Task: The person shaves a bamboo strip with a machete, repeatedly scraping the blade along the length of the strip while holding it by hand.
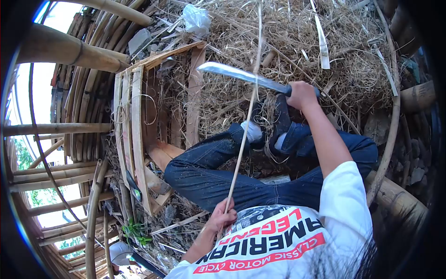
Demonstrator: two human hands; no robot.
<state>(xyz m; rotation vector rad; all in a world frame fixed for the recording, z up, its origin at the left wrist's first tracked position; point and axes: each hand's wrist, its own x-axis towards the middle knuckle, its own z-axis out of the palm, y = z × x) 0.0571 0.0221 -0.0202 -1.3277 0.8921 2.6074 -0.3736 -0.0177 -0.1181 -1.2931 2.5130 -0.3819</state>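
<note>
My right hand (303, 95) is closed around the dark handle of a machete (232, 72), its long blade pointing left over the litter. A long, thin bamboo strip (241, 160) runs upright through the view and crosses the blade near its middle. At its lower end, by my shirt, my left hand (222, 216) pinches this strip between thumb and fingers. Below the machete are my feet, in dark shoes (281, 116), with my jeans-clad legs (204, 174) bent around them.
Fibrous bamboo shavings (297, 37) cover the ground ahead. To the left stands a wooden crate (138, 107), with a clear plastic bag (196, 21) beyond it. Bamboo poles (76, 51) form a frame along the left side, and a thick pole (399, 200) lies at right.
</note>
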